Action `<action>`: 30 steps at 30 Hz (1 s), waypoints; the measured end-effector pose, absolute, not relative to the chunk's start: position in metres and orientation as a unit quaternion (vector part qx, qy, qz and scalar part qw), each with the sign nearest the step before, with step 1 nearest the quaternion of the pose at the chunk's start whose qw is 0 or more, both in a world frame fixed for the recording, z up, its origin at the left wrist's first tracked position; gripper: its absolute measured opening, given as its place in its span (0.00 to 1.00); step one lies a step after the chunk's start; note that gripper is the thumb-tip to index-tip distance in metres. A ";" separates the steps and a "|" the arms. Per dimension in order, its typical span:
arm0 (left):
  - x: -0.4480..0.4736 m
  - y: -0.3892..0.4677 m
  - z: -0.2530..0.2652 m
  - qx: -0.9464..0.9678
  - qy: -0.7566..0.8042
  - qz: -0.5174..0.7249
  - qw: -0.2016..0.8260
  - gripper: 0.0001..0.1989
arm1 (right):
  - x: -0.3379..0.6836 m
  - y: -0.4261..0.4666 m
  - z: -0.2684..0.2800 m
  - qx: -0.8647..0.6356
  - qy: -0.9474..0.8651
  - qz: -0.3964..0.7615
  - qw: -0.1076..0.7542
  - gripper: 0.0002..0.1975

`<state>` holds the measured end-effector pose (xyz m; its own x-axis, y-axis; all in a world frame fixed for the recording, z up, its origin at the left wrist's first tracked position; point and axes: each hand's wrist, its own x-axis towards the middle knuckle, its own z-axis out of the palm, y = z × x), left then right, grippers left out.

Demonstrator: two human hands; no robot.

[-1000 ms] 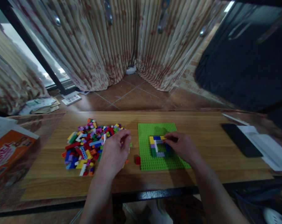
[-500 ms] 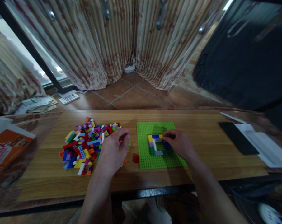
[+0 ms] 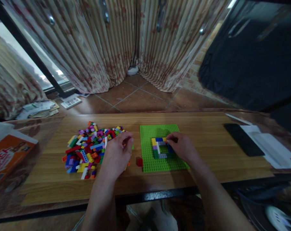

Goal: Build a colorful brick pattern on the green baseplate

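A low rectangular outline of toy building bricks (image 3: 155, 148), in yellow, blue, purple, white, green and grey, stands on a green studded baseplate (image 3: 147, 131). At the outline's far right corner my right hand (image 3: 180, 146) pinches a small brick, mostly hidden by the fingertips; a bit of yellow and orange shows there. My left hand (image 3: 118, 155) hovers at the right side of a heap of loose bricks (image 3: 87, 147). Its fingers are curled, thumb and forefinger slightly apart, with nothing visible between them. A red brick (image 3: 139, 162) sits at the baseplate's left edge.
The wooden table (image 3: 208, 128) carries a dark flat panel (image 3: 243, 139) and a white tray-like object (image 3: 268, 147) at the right. An orange and white box (image 3: 13, 150) stands at the left. Curtains (image 3: 111, 48) hang beyond the tiled floor.
The view has shifted slightly, moving the baseplate a little left and up in the picture. Both hands keep nearly the same pose and place over the table.
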<state>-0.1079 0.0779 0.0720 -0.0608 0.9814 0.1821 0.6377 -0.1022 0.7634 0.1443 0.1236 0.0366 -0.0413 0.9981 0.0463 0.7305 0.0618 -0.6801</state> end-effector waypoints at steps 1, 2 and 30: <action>-0.108 0.078 0.072 0.646 0.628 0.368 0.231 0.11 | 0.144 0.123 0.037 -0.638 -0.676 0.251 0.271 0.03; -0.107 0.078 0.071 0.647 0.627 0.368 0.229 0.11 | 0.144 0.123 0.037 -0.638 -0.674 0.253 0.272 0.03; -0.115 0.073 0.085 0.537 0.653 0.487 0.219 0.10 | 0.054 0.077 0.046 -0.400 -0.820 0.283 0.298 0.08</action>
<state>-0.1149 0.0732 0.0849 -0.3267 0.9152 0.2361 0.4880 -0.0505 0.8714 0.0544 0.0767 0.0463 -0.5031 0.8237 0.2616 0.4871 0.5203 -0.7014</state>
